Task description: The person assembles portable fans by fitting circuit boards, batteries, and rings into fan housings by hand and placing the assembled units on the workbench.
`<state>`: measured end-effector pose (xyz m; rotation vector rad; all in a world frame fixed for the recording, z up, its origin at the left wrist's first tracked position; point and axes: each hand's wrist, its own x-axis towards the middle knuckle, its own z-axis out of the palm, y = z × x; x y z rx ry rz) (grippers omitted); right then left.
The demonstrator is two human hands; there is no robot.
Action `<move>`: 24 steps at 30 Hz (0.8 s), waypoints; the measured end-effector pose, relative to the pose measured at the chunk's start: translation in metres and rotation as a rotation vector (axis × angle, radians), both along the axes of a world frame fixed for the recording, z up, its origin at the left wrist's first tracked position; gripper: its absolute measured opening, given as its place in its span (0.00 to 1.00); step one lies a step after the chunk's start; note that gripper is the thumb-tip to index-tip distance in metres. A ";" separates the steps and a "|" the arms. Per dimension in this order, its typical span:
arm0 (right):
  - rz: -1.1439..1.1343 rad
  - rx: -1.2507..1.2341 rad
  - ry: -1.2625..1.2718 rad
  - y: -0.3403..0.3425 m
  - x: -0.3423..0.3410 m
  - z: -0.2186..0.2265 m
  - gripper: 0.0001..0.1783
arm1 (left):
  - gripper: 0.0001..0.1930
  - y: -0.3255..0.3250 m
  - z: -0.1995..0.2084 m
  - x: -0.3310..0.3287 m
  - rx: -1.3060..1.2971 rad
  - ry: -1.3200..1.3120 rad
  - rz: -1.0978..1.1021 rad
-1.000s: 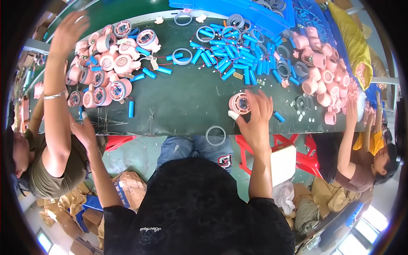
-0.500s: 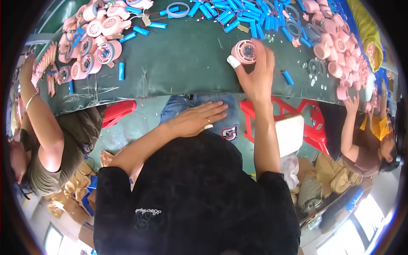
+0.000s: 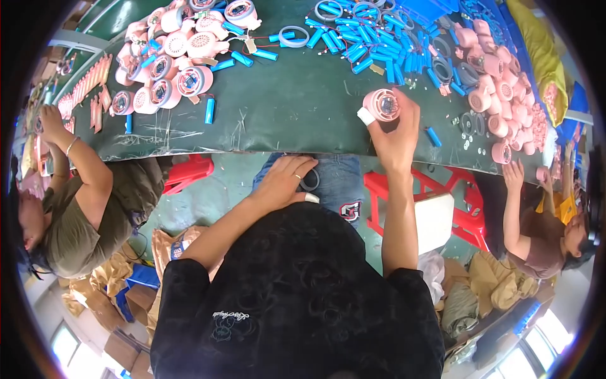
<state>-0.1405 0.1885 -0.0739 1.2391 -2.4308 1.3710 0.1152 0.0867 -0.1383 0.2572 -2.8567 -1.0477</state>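
Note:
My right hand [image 3: 399,132], its thumb tip wrapped in white, is closed around a pink round fan housing [image 3: 382,105] just above the table's near side. The housing's open face is turned up and shows a dark circuit board inside. My left hand [image 3: 284,183] rests on my lap with thumb and fingers spread apart, a ring on one finger and white wrapping on the thumb. A grey ring [image 3: 310,180] lies on the jeans between that thumb and the fingers, partly covered by the hand. Whether the fingers press on it is hard to see.
Pink fan housings [image 3: 177,44] are heaped at the table's left, with more [image 3: 499,95] at the right. Blue battery cells [image 3: 360,38] with wires lie at the back, near grey rings [image 3: 293,36]. Co-workers sit on both sides. A red stool [image 3: 467,208] stands right of my lap.
My left hand has drawn back to the left, its thumb spreading, and the grey ring has come into sight on my lap. The view has shifted; my right hand still holds the housing.

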 end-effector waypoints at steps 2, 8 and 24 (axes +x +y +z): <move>-0.015 -0.031 -0.009 0.001 -0.002 0.003 0.38 | 0.42 -0.006 -0.005 0.004 0.047 0.008 0.001; 0.012 -0.070 -0.023 -0.004 0.020 0.043 0.40 | 0.40 -0.002 0.038 0.010 0.157 0.244 0.046; 0.431 0.059 -0.159 -0.040 0.053 0.048 0.42 | 0.25 -0.155 0.168 0.046 0.726 0.460 0.787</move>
